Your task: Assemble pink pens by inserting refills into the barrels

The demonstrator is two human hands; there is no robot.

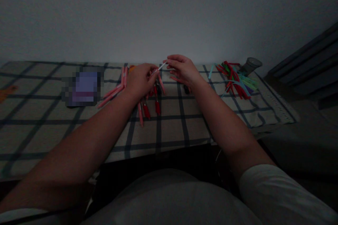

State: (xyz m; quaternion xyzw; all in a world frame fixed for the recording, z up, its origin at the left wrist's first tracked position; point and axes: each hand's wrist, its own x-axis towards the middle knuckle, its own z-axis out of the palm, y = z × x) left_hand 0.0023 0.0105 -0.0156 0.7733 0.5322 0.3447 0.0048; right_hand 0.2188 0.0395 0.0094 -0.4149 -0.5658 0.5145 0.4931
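Over the far part of the table, my left hand [141, 79] is closed in a pinch on one end of a thin white stick [162, 65]. The fingertips of my right hand [183, 68] pinch its other end, the rest of the fingers loosely curled. Under and beside my left hand lie pink sticks [112, 93] and small red pieces [157, 107], partly hidden by the hand. A small dark object [187, 89] lies below my right hand; its kind is unclear in the dim light.
A checked cloth [171, 130] covers the table, with a plain wall behind. To the left lies a phone-like object [84, 88] with a blurred screen. On the right are a bundle of red, green and blue strips [235, 81] and a dark cup [250, 65].
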